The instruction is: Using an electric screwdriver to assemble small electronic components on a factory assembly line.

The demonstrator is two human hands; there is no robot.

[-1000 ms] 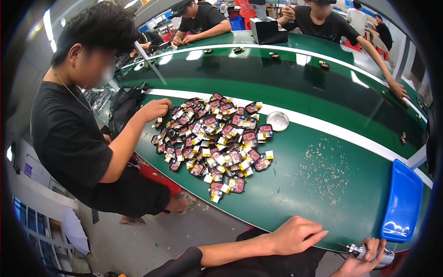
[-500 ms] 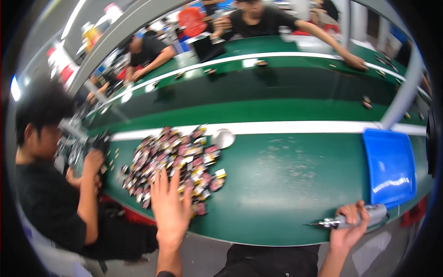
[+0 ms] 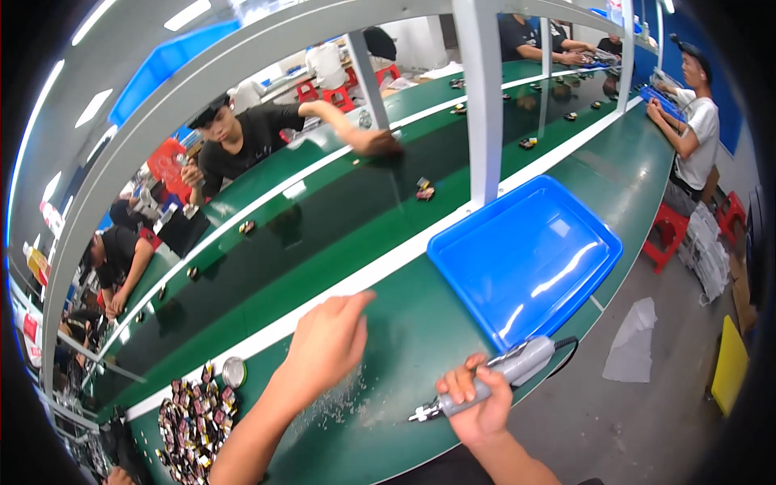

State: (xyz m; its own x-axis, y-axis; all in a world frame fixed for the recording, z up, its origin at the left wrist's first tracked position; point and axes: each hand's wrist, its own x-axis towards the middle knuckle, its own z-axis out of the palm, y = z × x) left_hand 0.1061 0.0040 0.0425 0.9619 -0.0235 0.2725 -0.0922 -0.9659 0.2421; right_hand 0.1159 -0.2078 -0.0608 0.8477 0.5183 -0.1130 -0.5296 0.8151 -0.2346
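The right hand (image 3: 477,400) grips a corded driver (image 3: 493,378) at the bench's near edge. The left hand (image 3: 327,343) hovers open, empty, between pieces. Fetching one seems next: the pile (image 3: 194,420) lies leftward, the blue tray (image 3: 525,255) beyond.

The left arm comes up from the bottom edge and reaches forward. The left hand (image 3: 327,343) is loose and open, with its back up, its fingers bent a little and pointing away, and nothing in it. The right arm is short in view. The right hand (image 3: 477,400) is curled tight in a fist-like grip, thumb on top.
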